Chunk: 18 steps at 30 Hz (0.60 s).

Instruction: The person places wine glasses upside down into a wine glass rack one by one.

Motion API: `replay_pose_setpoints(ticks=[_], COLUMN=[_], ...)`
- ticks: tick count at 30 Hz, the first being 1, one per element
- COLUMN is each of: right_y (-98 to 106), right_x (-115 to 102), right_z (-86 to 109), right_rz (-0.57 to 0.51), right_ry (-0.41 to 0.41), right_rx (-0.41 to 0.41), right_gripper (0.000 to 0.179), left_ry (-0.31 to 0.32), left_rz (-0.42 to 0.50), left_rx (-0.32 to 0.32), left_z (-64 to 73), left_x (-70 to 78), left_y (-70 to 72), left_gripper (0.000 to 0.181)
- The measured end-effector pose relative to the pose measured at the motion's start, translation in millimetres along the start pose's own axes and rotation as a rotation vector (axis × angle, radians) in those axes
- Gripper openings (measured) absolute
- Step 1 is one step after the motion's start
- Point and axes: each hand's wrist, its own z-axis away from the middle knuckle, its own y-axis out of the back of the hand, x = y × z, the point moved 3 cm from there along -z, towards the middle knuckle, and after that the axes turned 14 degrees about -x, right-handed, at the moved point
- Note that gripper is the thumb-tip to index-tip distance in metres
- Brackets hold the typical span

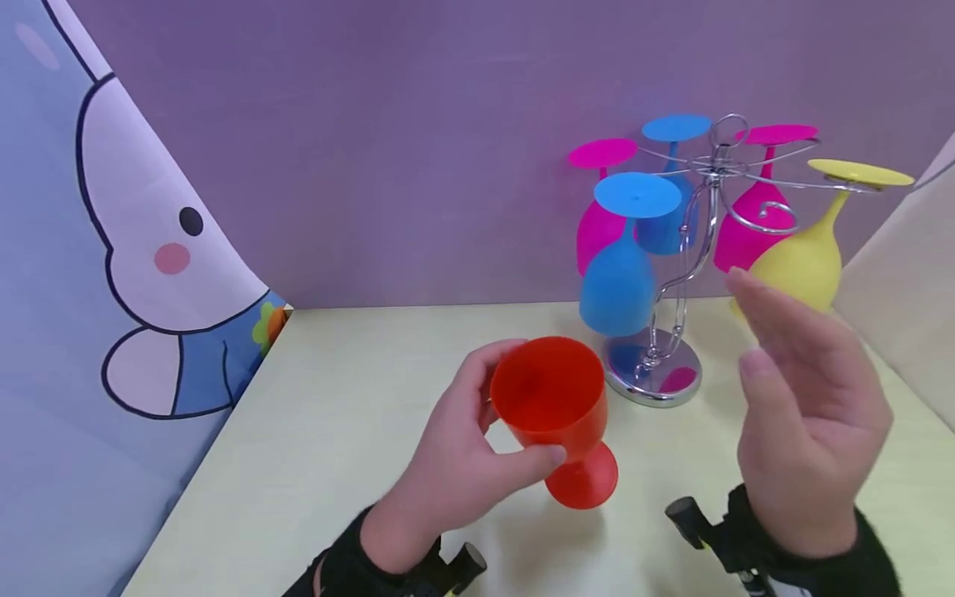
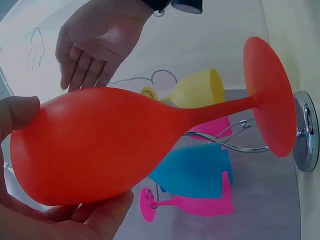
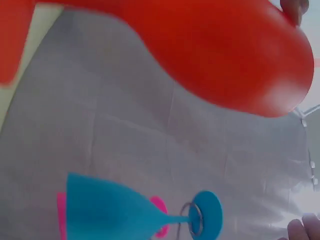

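A red wine goblet (image 1: 548, 394) is held upright by my left hand (image 1: 477, 448), its thumb and fingers curled round the bowl. In the left wrist view the goblet (image 2: 100, 145) shows its whole bowl, stem and round foot. My right hand (image 1: 816, 414) is to the right of it, fingers extended, palm turned toward the goblet and holding nothing. Behind them stands a chrome glass rack (image 1: 712, 170). From its arms hang upside-down goblets: a blue one (image 1: 618, 282) in front, another blue one (image 1: 667, 220), two pink ones (image 1: 753, 220) and a yellow one (image 1: 802, 261).
The rack's round chrome base (image 1: 656, 381) rests on a pale tabletop (image 1: 358, 414). A purple-grey backdrop (image 1: 373, 149) rises behind the table. Cloth with a cartoon figure (image 1: 172, 215) hangs at the left, and a pale panel (image 1: 910, 274) borders the right side.
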Motion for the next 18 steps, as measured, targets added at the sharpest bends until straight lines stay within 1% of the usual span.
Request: replay_pose_setpoints(ticks=[2, 4, 7, 10, 12, 14, 16, 18], right_y=[-1, -2, -6, -12, -14, -14, -12, -7], right_x=[4, 11, 20, 27, 31, 34, 37, 39], right_z=[6.0, 12.6, 22.5, 27.9, 29.9, 31.2, 32.9, 34.3], right_rz=[-0.042, -0.054, -0.046, -0.034, -0.02, -0.021, -0.05, -0.103], right_ry=[-0.075, -0.175, -0.324, -0.466, -0.554, -0.619, -0.658, -0.681], right_rx=[-0.061, -0.126, -0.214, -0.27, -0.283, -0.284, -0.275, -0.259], right_gripper=[0.034, 0.037, 0.04, 0.038, 0.037, 0.037, 0.037, 0.036], left_ry=[-0.003, -0.001, 0.001, 0.025, 0.033, 0.042, 0.046, 0.059], left_rz=[0.025, 0.057, 0.121, 0.161, 0.181, 0.207, 0.245, 0.292], left_rx=[0.006, 0.009, 0.004, 0.008, 0.009, 0.011, 0.01, 0.009], left_z=[-1.3, -2.1, -2.6, -1.0, 0.7, 2.1, 2.9, 2.3], left_x=[-1.5, -3.4, -4.8, -3.2, -0.9, 1.4, 3.0, 3.8], left_y=[2.0, 3.8, 5.6, 9.8, 13.2, 16.2, 16.9, 16.3], left_gripper=[0.073, 0.073, 0.074, 0.077, 0.078, 0.077, 0.074, 0.071])
